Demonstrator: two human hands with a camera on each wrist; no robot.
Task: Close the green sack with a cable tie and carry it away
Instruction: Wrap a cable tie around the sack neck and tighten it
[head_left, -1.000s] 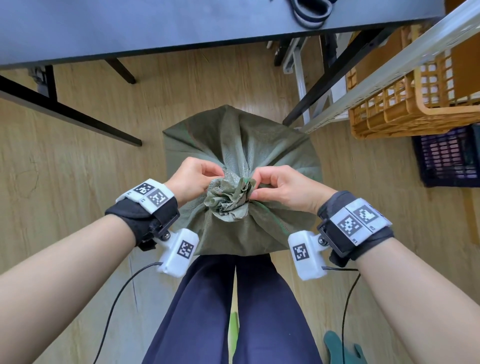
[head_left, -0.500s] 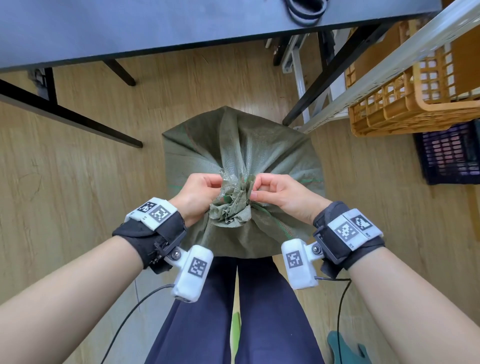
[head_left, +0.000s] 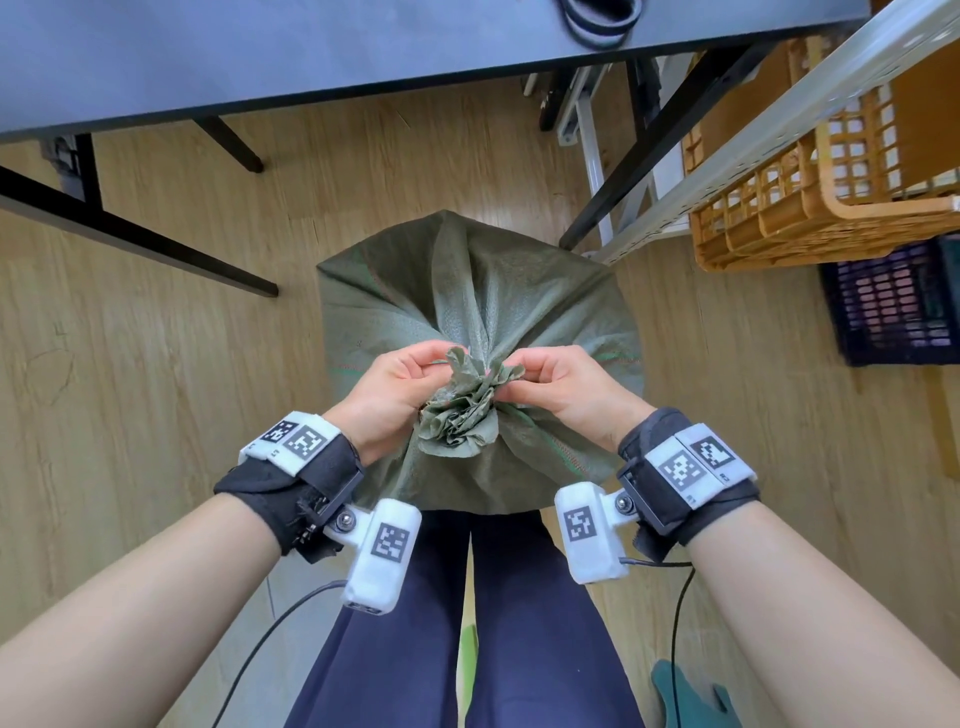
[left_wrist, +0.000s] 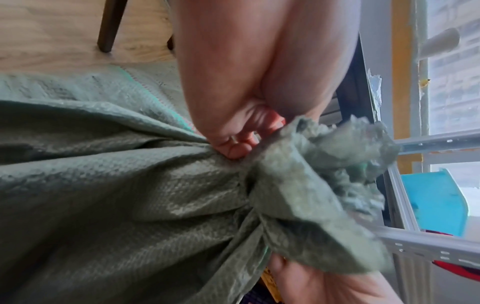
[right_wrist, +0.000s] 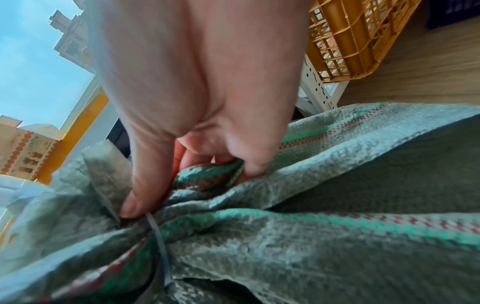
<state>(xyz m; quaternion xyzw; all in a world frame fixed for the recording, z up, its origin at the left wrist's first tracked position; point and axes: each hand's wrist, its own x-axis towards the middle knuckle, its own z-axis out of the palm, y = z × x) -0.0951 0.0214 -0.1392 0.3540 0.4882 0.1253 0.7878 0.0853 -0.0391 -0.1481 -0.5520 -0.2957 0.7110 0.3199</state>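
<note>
The green sack (head_left: 467, 291) stands on the wooden floor in front of my legs, its mouth bunched into a ruffle (head_left: 462, 410). My left hand (head_left: 400, 384) grips the gathered neck from the left, its curled fingertips (left_wrist: 233, 146) dug into the fabric. My right hand (head_left: 550, 384) holds the neck from the right. In the right wrist view a pale cable tie (right_wrist: 159, 240) circles the neck, the right thumb (right_wrist: 135, 207) pinches its upper end, and the other fingers curl over a fold of the sack (right_wrist: 337, 216). The tie's far side is hidden.
A dark table (head_left: 311, 47) stands beyond the sack, its black legs (head_left: 135, 234) at the left. An orange crate (head_left: 831, 197), a dark purple crate (head_left: 893, 301) and a pale metal rack rail (head_left: 753, 140) crowd the right. A green item (head_left: 691, 701) lies by my feet.
Both hands stay at the sack's neck. The wrists have drawn closer together and towards my body, and the fingertips now sit at the far side of the ruffle.
</note>
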